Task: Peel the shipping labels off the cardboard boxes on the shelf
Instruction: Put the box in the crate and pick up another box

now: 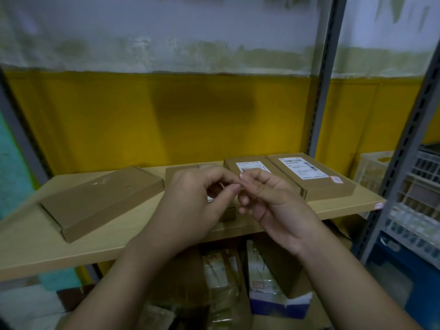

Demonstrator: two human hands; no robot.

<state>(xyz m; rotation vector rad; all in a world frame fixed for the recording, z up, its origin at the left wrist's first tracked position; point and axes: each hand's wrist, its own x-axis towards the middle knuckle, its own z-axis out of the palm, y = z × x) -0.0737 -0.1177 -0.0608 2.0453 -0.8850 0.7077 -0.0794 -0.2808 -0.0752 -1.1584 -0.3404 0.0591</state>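
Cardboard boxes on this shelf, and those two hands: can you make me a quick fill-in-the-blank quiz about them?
1. The wooden shelf carries ____ flat cardboard boxes.
2. The leftmost box shows ____ label on top.
3. The rightmost box bears a ____ label.
4. The left hand and right hand meet at their ____.
Missing words: four; no; white; fingertips.
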